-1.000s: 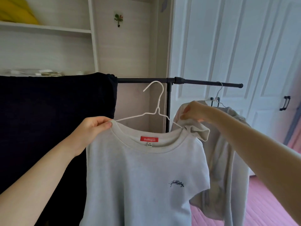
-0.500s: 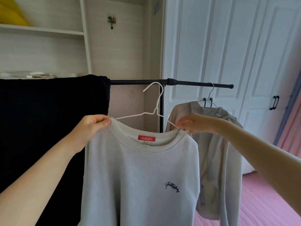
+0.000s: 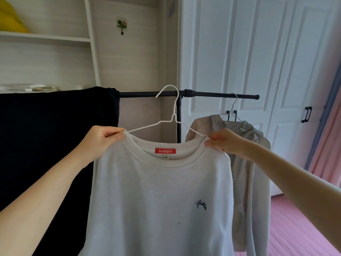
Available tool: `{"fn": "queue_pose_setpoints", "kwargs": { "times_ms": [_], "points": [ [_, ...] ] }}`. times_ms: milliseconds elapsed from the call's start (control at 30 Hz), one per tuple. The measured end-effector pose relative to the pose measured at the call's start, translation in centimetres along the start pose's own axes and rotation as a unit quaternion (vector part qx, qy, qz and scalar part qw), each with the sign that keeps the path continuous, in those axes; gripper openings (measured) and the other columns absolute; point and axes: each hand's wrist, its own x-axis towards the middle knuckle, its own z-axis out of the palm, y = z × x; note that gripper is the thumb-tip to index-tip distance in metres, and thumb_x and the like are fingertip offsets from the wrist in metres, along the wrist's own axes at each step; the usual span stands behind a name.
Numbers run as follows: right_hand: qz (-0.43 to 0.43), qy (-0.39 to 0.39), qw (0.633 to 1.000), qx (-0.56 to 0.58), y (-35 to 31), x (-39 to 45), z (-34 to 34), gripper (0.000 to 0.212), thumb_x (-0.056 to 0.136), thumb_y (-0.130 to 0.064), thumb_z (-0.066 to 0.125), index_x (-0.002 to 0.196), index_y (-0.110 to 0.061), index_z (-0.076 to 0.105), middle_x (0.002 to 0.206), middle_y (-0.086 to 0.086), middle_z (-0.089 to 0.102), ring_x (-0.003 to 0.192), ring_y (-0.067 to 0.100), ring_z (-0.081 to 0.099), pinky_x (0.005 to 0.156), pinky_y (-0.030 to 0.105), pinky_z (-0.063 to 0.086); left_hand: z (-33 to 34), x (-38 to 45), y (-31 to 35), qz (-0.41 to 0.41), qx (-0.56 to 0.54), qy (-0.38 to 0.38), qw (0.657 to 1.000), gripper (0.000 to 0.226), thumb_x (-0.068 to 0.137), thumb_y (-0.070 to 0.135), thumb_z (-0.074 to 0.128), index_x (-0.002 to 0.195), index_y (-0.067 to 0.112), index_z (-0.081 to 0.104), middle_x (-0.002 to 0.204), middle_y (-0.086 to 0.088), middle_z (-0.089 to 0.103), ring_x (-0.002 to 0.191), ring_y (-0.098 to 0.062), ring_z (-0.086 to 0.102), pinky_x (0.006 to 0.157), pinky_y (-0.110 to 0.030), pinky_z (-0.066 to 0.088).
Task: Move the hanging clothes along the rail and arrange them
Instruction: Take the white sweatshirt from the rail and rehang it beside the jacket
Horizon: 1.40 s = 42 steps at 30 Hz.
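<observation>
The frame shows 2 hands: the left hand (image 3: 103, 138) left of centre and the right hand (image 3: 224, 142) right of centre. There are 3 garments: 1 white sweatshirt (image 3: 158, 200) at centre, 1 beige hoodie (image 3: 247, 159) to its right, and 1 black cloth (image 3: 55, 141) at the left. There are 2 wire hangers: 1 white hanger (image 3: 172, 115) at centre and 1 hanger (image 3: 232, 108) at the right. 1 black rail (image 3: 212, 94) crosses the middle. 1 black door handle (image 3: 306, 114) sits at the right edge.

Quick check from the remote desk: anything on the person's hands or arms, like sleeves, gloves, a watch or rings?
Nothing visible. The left hand and right hand are bare, without gloves or rings showing, and both forearms are uncovered to the frame edge: no sleeves, watch or bracelet.
</observation>
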Motion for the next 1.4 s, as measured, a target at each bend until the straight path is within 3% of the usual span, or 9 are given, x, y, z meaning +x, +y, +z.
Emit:
{"fn": "queue_pose_setpoints", "kwargs": {
  "times_ms": [100, 267, 400, 533, 600, 767, 1000, 1200, 1400],
  "points": [
    [0.007, 0.045, 0.998, 0.05, 1.1, -0.5, -1.0, 0.028, 0.089, -0.02, 0.063, 0.097, 0.006, 0.068, 0.091, 0.03, 0.065, 0.078, 0.02, 0.057, 0.091, 0.045, 0.051, 1.5, 0.9, 0.1, 0.015, 0.016, 0.0, 1.0, 0.026, 0.086, 0.009, 0.067, 0.086, 0.035, 0.07, 0.077, 0.031, 0.069, 0.082, 0.014, 0.064, 0.07, -0.001, 0.046],
    [0.031, 0.065, 0.993, 0.094, 3.9, -2.6, -3.3, 0.021, 0.089, -0.021, 0.064, 0.093, -0.002, 0.073, 0.085, 0.017, 0.069, 0.08, 0.023, 0.063, 0.084, 0.042, 0.053, 5.9, 2.1, 0.2, 0.04, 0.042, -0.019, 0.998, 0.02, 0.087, 0.016, 0.067, 0.097, 0.032, 0.069, 0.088, 0.025, 0.068, 0.09, 0.007, 0.064, 0.079, -0.006, 0.046],
    [0.047, 0.1, 0.986, 0.127, 6.6, -4.8, -5.2, 0.028, 0.087, -0.021, 0.066, 0.061, -0.013, 0.067, 0.066, 0.002, 0.055, 0.067, 0.017, 0.052, 0.065, 0.031, 0.045, 10.3, 3.5, 0.0, 0.098, 0.075, -0.048, 0.991, 0.017, 0.087, 0.013, 0.066, 0.097, 0.026, 0.072, 0.092, 0.007, 0.07, 0.09, -0.009, 0.063, 0.078, -0.007, 0.043],
    [0.075, 0.16, 0.972, 0.157, 9.3, -6.7, -7.1, 0.041, 0.089, -0.014, 0.065, 0.048, -0.019, 0.059, 0.047, -0.012, 0.047, 0.045, 0.004, 0.043, 0.044, 0.015, 0.035, 15.3, 4.8, 0.9, 0.123, 0.099, -0.061, 0.986, 0.02, 0.088, 0.011, 0.064, 0.107, 0.013, 0.072, 0.094, -0.006, 0.059, 0.081, -0.013, 0.056, 0.07, -0.005, 0.038],
    [0.089, 0.184, 0.966, 0.159, 10.2, -7.4, -7.9, 0.038, 0.089, -0.013, 0.065, 0.052, -0.015, 0.061, 0.049, -0.009, 0.049, 0.044, 0.004, 0.044, 0.047, 0.018, 0.036, 17.2, 5.2, 1.3, 0.129, 0.093, -0.074, 0.984, 0.022, 0.089, 0.01, 0.063, 0.109, 0.011, 0.071, 0.093, -0.007, 0.061, 0.085, -0.016, 0.059, 0.072, -0.004, 0.04],
    [0.097, 0.237, 0.954, 0.155, 12.3, -8.8, -10.4, 0.028, 0.089, -0.016, 0.063, 0.089, 0.012, 0.067, 0.074, 0.013, 0.057, 0.069, 0.021, 0.052, 0.061, 0.028, 0.04, 22.2, 6.6, 2.1, 0.127, 0.076, -0.078, 0.986, 0.023, 0.089, 0.012, 0.064, 0.11, 0.008, 0.07, 0.093, -0.006, 0.067, 0.087, -0.018, 0.061, 0.07, -0.004, 0.042],
    [0.116, 0.295, 0.941, 0.121, 14.0, -7.5, -12.3, 0.031, 0.09, -0.019, 0.061, 0.088, 0.012, 0.067, 0.073, 0.013, 0.053, 0.069, 0.022, 0.046, 0.065, 0.031, 0.034, 27.2, 10.2, 2.0, 0.137, 0.087, -0.048, 0.986, 0.013, 0.086, 0.015, 0.069, 0.097, 0.011, 0.075, 0.084, 0.007, 0.069, 0.079, 0.001, 0.061, 0.078, -0.022, 0.05],
    [0.131, 0.328, 0.932, 0.084, 15.0, -3.8, -13.9, 0.027, 0.091, -0.022, 0.061, 0.087, 0.002, 0.072, 0.08, 0.018, 0.063, 0.071, 0.024, 0.051, 0.067, 0.032, 0.039, 31.0, 16.3, 0.4, 0.161, 0.115, -0.059, 0.978, 0.017, 0.092, 0.017, 0.061, 0.102, 0.012, 0.074, 0.097, 0.0, 0.073, 0.093, -0.015, 0.065, 0.085, -0.03, 0.05],
    [0.123, 0.333, 0.93, 0.097, 15.5, 3.2, -15.5, 0.036, 0.089, -0.019, 0.063, 0.087, 0.017, 0.063, 0.072, 0.012, 0.049, 0.068, 0.022, 0.043, 0.058, 0.028, 0.031, 32.8, 23.3, -1.5, 0.154, 0.108, -0.019, 0.982, 0.019, 0.094, 0.016, 0.058, 0.102, 0.008, 0.072, 0.099, -0.006, 0.073, 0.094, -0.022, 0.064, 0.083, -0.031, 0.048]
  ]
}}
